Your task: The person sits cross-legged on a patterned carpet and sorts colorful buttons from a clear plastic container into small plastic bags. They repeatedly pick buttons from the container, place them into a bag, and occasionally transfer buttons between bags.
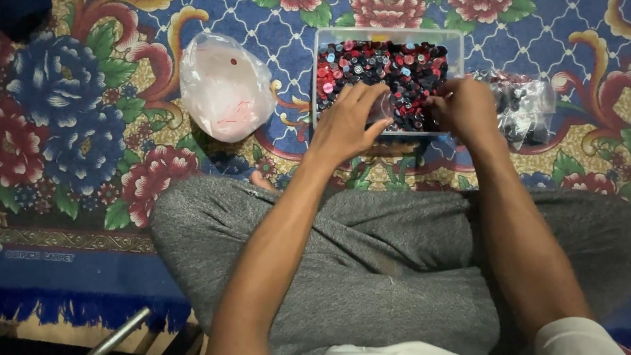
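Clear tub (456, 39) w/ red/black caps; both hands' fingers curled at rim, grip unclear.

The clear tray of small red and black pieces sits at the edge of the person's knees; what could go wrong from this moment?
1. Both hands, left hand and right hand, press at the near rim of the clear tray; it might tip and scatter the small pieces over the patterned carpet, where they would be hard to find.
2. The clear bag of dark pieces lies beside the right hand and could be knocked, perhaps spilling.
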